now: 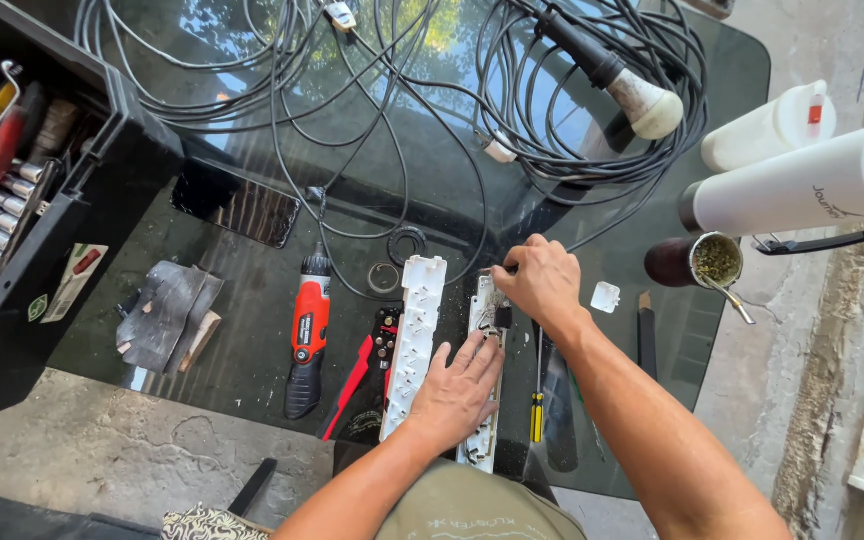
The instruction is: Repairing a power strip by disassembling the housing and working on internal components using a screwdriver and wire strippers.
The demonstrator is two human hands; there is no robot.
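Our left hand [455, 385] lies flat, open, on the opened power strip [485, 380]; our right hand [542, 283] pinches its wiring at 12 o'clock, where a hard pull could tear a wire loose.

black cables [372, 110] crowd the far glass; bare glass [252, 350] lies free left of the red screwdriver [307, 330].

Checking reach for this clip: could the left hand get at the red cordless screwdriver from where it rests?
Probably yes. The left hand lies flat on the opened power strip, and the red cordless screwdriver lies just to its left on the glass table. Only the strip's white cover and the wire stripper lie between, both low.
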